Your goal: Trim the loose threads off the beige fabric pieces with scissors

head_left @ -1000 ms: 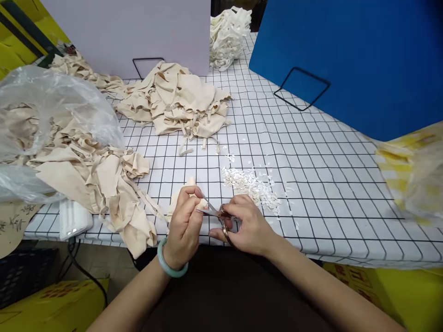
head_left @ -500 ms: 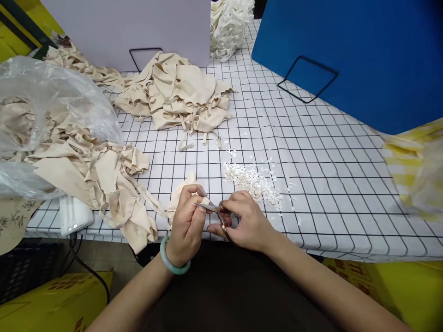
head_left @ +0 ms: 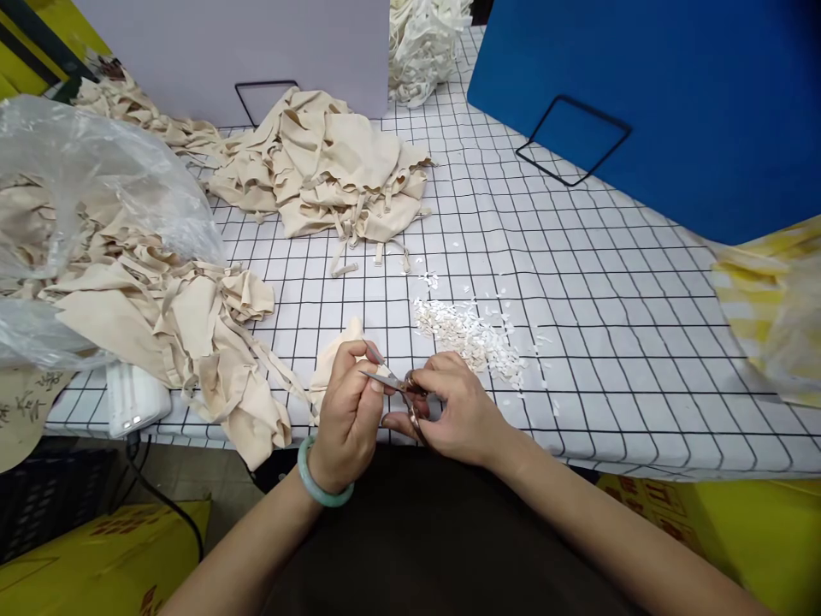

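Note:
My right hand (head_left: 458, 409) is closed around the handles of a small pair of scissors (head_left: 391, 379). The blades point left and stand apart, close to the fingers of my left hand (head_left: 351, 411). That hand is pinched on a piece of beige fabric (head_left: 333, 352), which lies partly on the table behind the fingers; the pinched part is mostly hidden. A green bangle (head_left: 314, 479) circles the left wrist. Just beyond my right hand is a scattered heap of small white and cream snippets (head_left: 471, 334).
Beige fabric pieces (head_left: 333, 162) are piled at the back, and more (head_left: 205, 316) spill from a clear plastic bag (head_left: 160, 188) on the left. A white power strip (head_left: 136, 400) sits by the table edge. A blue board (head_left: 673, 103) and a pale board (head_left: 224, 43) stand behind.
The scissor blades have spread wider. Both hands keep nearly the same place, and the view has shifted slightly.

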### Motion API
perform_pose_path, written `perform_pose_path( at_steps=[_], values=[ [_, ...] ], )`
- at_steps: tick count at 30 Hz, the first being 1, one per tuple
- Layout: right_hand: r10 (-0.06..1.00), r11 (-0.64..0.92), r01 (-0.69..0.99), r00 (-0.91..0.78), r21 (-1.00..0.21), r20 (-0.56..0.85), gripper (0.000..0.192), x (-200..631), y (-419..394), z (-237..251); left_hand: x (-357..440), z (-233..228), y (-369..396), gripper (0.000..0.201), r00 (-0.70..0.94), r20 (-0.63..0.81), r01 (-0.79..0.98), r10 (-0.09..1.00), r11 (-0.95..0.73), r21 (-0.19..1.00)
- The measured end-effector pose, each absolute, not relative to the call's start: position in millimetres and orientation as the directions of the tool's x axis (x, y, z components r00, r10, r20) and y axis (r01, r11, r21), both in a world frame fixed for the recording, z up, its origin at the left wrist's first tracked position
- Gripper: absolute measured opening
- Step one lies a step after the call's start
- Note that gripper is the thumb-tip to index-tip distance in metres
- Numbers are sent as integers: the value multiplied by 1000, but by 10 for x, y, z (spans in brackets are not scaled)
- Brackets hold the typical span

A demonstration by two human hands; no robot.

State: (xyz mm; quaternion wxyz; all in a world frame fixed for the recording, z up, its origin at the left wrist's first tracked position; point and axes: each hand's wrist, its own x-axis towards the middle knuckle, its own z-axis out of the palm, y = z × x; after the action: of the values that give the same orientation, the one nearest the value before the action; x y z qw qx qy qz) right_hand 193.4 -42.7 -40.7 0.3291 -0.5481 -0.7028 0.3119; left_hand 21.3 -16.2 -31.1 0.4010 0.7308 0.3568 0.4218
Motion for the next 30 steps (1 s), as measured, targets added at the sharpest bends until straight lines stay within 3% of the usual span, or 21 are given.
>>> perform_pose_path(
  at_steps=[14, 18, 21, 26, 30],
  values=[
    [960, 268, 616, -106, -741, 260, 51, 2025, -486, -507, 331, -305, -92, 25, 459, 345, 198, 819, -473, 859],
    [970, 202, 668, -34, -716, 242, 54, 2112, -575, -619, 423, -306, -47, 26, 523, 303, 179, 797, -451, 874],
    [988, 88, 675, 37, -733, 152, 54, 2176, -642, -679, 495, -342, -23, 28, 554, 265, 162, 789, -415, 895],
    [983, -136, 475, 173, -870, -60, 47, 2326, -640, -600, 517, -374, -23, 31, 542, 162, 177, 824, -300, 937],
    [975, -82, 362, 220, -928, 0, 45, 2448, -516, -518, 250, -134, 48, 36, 568, 31, 132, 823, -128, 983]
  ],
)
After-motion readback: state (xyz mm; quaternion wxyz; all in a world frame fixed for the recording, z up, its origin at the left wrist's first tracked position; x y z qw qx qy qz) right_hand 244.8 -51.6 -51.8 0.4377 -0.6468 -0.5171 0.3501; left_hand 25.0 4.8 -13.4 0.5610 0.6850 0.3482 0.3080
